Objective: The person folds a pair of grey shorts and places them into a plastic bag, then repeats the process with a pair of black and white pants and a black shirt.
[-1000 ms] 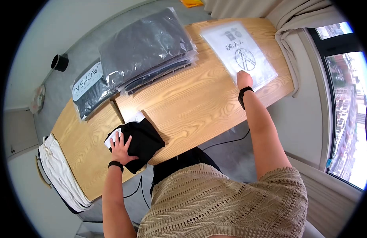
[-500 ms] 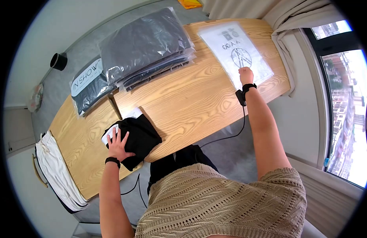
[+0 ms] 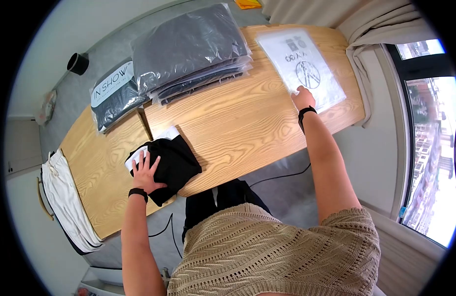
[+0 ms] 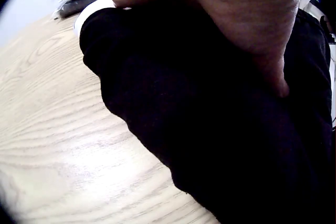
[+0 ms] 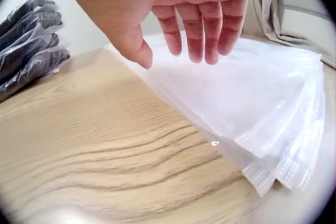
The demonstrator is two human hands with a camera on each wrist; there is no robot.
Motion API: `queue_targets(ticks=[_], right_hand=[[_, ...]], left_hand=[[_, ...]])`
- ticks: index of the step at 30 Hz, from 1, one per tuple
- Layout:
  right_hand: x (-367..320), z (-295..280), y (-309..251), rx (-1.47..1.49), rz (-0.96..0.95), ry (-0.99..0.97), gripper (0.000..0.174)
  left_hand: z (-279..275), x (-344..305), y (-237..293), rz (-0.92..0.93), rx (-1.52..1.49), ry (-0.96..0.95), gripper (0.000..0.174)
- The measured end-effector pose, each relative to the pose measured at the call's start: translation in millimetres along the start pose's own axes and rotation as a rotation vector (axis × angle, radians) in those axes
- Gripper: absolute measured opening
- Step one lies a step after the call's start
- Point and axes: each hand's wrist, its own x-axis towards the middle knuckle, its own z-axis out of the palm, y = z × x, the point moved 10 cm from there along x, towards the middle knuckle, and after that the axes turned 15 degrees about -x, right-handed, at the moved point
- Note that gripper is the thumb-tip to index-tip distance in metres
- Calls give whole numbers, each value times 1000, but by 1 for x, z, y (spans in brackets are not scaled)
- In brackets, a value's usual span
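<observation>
My left hand (image 3: 145, 172) lies with spread fingers on a folded black garment (image 3: 176, 160) that has white parts at its upper edge. In the left wrist view the thumb (image 4: 275, 79) rests on the black cloth (image 4: 173, 108). At the right, my right hand (image 3: 303, 98) is over the near left edge of a stack of clear plastic bags (image 3: 287, 56) with dark print. The right wrist view shows its fingers (image 5: 194, 35) loosely bent and its thumb (image 5: 139, 53) apart from them, nothing pinched between. Several bag edges fan out (image 5: 283, 166) below that hand.
A tall pile of bagged dark garments (image 3: 188, 49) stands at the table's back. Beside it lies a bag labelled IN SHOW (image 3: 114, 93). White trousers (image 3: 67, 197) hang over the left edge. A gap (image 3: 145, 123) splits the tabletop (image 3: 228, 128); a curtain (image 3: 363, 74) borders its right end.
My right hand shifts right over the bags, then back left to their near left edge, its fingers now looser. My left hand stays spread on the black garment. The head view shifts slightly.
</observation>
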Motion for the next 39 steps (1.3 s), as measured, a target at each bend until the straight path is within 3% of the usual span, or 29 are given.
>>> queue_targets(ticks=[10, 15, 23, 29, 32, 35, 38, 39], right_hand=[[10, 17, -22, -141, -163, 71, 26], [23, 32, -21, -209, -187, 99, 25], [22, 8, -33, -180, -193, 83, 32], [35, 19, -40, -262, -191, 67, 24], [41, 15, -27, -239, -128, 97, 25], [58, 24, -4, -147, -51, -7, 27], [73, 7, 28, 157, -4, 119, 30], [78, -9, 34, 207, -42, 292, 30]], left_hand=[[2, 1, -2, 7, 13, -3, 110], [2, 1, -3, 8, -24, 11, 109], [0, 1, -1, 7, -23, 1, 107], [1, 2, -2, -1, -19, -12, 108], [0, 2, -2, -12, -15, -22, 108], [1, 2, -2, -7, -17, -24, 109], [2, 2, -3, -12, -16, -41, 109], [3, 1, -4, -11, -16, -40, 109]])
